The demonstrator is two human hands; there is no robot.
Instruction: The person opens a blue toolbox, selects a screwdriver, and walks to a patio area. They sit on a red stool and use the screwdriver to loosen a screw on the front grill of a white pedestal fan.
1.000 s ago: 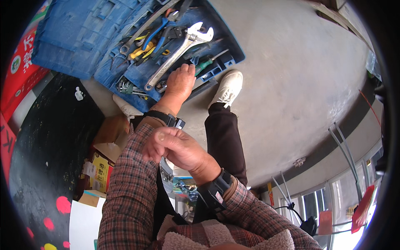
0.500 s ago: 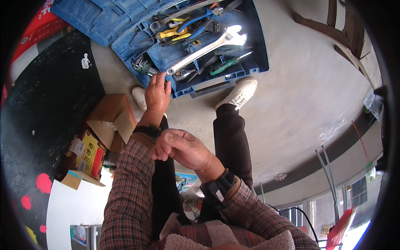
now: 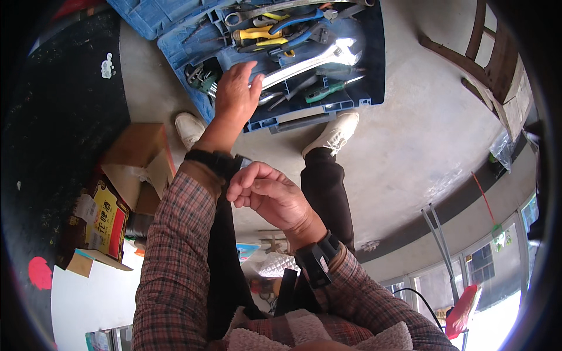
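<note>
An open blue plastic toolbox (image 3: 373,52) lies at the top of the view with its lid folded back. My left hand (image 3: 236,93) is over its near edge, fingers apart, beside a large silver adjustable wrench (image 3: 304,65) and a dark green hex key set (image 3: 199,79); whether it touches either is unclear. Yellow-handled tools (image 3: 249,34), blue-handled pliers (image 3: 293,22) and a green screwdriver (image 3: 325,90) also lie inside. My right hand (image 3: 272,198) is lower, near my left wrist, loosely closed with nothing visible in it.
My white shoes (image 3: 333,131) stand on the concrete floor (image 3: 404,146) below the toolbox. Cardboard boxes (image 3: 132,146) sit at the left beside a dark painted surface (image 3: 64,128). A wooden chair (image 3: 486,70) is at the upper right.
My left hand has moved from among the tools to the box's left corner, then slightly up and right with fingers spreading. My right hand stays curled and has shifted a little rightward.
</note>
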